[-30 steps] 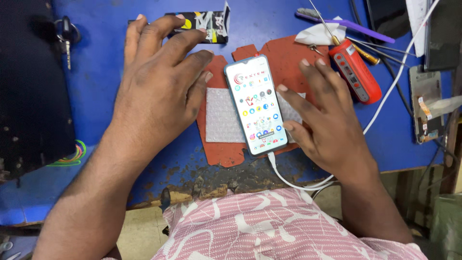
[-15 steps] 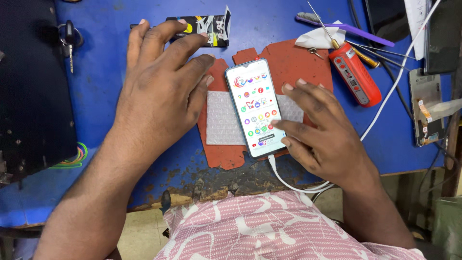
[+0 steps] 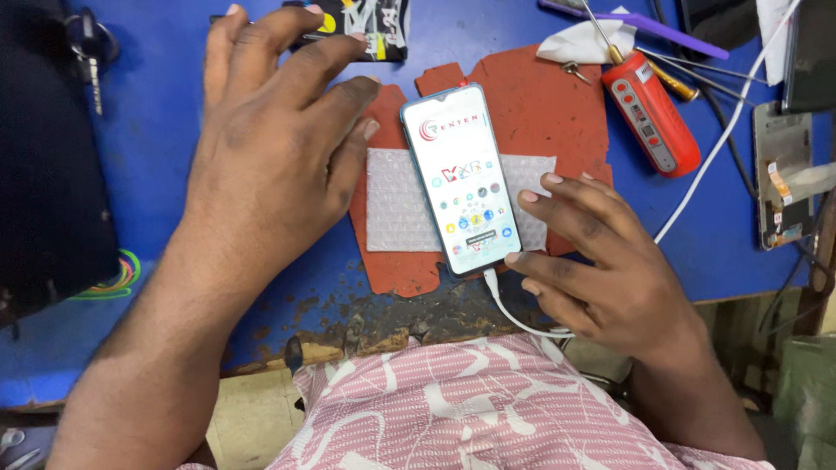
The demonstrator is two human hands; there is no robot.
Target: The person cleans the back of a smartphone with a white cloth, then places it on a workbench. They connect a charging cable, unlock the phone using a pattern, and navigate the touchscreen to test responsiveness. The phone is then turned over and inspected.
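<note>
Smartphone [image 3: 466, 178] lies face up, screen lit w/ icon grid, on a bubble-wrap pad [image 3: 396, 204] over a red-brown mat [image 3: 540, 96], mid blue bench [image 3: 165, 78]. White cable [image 3: 514, 313] plugged into its bottom edge, runs off toward the person's lap

To do this bit well imo: keep phone flat on the pad, steady it by the side edge only, don't tug the cable or lever the port, keep fingertips off the glass unless a tap is meant

R hand [image 3: 610, 270]: fingers loosely spread, tips touching the phone's right edge & lower corner, wrist coming in from lower right. Bracing, not pinching

L hand [image 3: 270, 148]: flat, fingers spread, palm down just left of phone, holds nothing; can't tell if it rests on the bench or hangs above. Forearm comes in from lower left

Nearby: red tool [image 3: 653, 117] upper right, keys [image 3: 87, 52] far left
</note>
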